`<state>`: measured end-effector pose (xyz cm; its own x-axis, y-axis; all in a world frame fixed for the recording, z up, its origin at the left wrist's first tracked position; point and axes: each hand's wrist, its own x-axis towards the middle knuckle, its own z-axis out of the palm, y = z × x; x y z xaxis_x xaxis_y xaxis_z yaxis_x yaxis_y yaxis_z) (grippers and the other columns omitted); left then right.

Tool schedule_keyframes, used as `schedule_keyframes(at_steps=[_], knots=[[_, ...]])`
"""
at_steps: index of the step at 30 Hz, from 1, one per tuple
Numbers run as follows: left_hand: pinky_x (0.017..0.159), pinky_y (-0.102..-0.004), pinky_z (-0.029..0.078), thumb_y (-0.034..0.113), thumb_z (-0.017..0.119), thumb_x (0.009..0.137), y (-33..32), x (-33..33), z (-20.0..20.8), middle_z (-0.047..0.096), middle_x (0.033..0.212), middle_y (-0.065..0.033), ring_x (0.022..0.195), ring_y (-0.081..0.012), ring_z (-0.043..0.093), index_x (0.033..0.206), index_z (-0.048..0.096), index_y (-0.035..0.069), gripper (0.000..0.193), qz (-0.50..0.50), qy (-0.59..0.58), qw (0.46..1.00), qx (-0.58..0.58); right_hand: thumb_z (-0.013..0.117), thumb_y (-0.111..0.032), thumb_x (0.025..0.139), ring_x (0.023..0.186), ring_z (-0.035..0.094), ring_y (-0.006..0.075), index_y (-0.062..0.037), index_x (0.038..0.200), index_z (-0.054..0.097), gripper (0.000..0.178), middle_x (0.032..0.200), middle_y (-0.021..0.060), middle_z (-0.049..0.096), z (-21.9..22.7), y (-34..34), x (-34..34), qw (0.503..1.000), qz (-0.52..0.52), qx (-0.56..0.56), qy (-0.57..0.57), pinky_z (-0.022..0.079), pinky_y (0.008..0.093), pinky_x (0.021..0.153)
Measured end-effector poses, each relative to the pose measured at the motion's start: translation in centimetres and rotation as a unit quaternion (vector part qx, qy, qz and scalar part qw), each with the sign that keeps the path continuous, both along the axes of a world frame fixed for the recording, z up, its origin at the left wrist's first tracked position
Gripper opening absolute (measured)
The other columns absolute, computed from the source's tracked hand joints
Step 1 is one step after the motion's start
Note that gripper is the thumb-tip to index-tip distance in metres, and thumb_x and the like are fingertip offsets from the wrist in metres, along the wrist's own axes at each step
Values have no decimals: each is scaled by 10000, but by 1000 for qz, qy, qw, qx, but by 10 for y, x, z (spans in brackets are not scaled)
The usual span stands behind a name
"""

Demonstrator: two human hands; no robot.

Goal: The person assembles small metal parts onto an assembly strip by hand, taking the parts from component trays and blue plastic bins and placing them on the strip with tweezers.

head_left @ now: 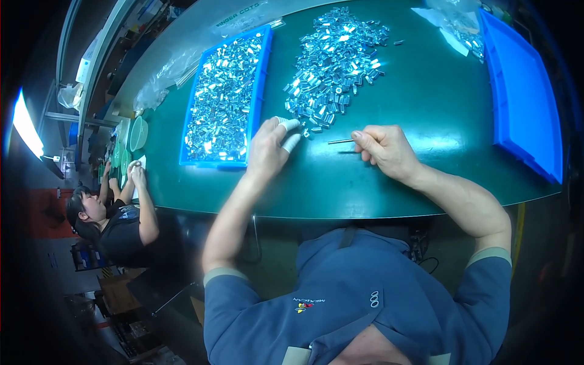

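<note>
My left hand (267, 149) wears white finger cots. Its thumb and forefinger are apart at the near end of a loose pile of small shiny metal pieces (337, 61). Just beyond those fingertips lies a small metal piece (306, 131), and I see nothing held between them. My right hand (387, 151) is closed, pinching a thin metal rod (339, 142) that points left over the green table (413, 97). A dark shadow or second thin line shows below the rod; I cannot tell which.
A blue tray (258, 103) full of similar metal pieces stands to the left. At the right is another blue tray (526, 91). Plastic bags (459, 24) lie at the far right. Another person (118, 222) works at the table's left end, near green bowls (139, 132).
</note>
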<state>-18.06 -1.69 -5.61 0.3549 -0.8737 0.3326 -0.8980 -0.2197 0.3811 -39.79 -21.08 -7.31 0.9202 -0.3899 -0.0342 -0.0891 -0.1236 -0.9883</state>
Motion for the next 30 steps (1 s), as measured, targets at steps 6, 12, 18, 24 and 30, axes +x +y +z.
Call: schedule_keyframes(at_steps=[6,12,18,24,30], knots=[[757,-424,518,79,798,810,-2,-15,-4,641,929,-107,882,-303,633,1108,728,66,306,6,-30,1000,3,583,-359,1054,558,552,71,-26,814,695,426,638,14,628,-2,1,1,1000,8,-7,-7,433,246,510],[738,-397,516,26,771,825,0,-12,-12,635,914,-108,858,-279,635,1146,725,62,326,5,-47,999,-6,589,-339,1052,560,556,77,-26,820,695,404,637,20,629,0,3,0,1000,12,-13,-16,434,252,512],[796,-266,516,14,691,939,1,-35,0,686,975,-42,875,-110,639,1216,706,41,278,48,216,975,-31,625,-289,1033,555,559,91,-16,821,690,352,653,30,641,2,6,-4,999,15,-18,-35,438,281,508],[849,-287,577,57,695,962,0,-59,-7,731,1061,-132,935,-185,714,1227,633,25,274,66,584,796,-148,653,-248,1010,594,569,100,-4,875,704,284,705,47,661,4,6,-3,997,6,-31,-73,445,286,542],[850,-300,589,48,688,965,-3,-73,-9,731,1069,-148,942,-205,732,1203,618,7,251,50,600,782,-163,651,-232,1020,584,559,77,6,914,703,266,721,32,649,2,6,-4,995,-3,-39,-93,444,259,515]])
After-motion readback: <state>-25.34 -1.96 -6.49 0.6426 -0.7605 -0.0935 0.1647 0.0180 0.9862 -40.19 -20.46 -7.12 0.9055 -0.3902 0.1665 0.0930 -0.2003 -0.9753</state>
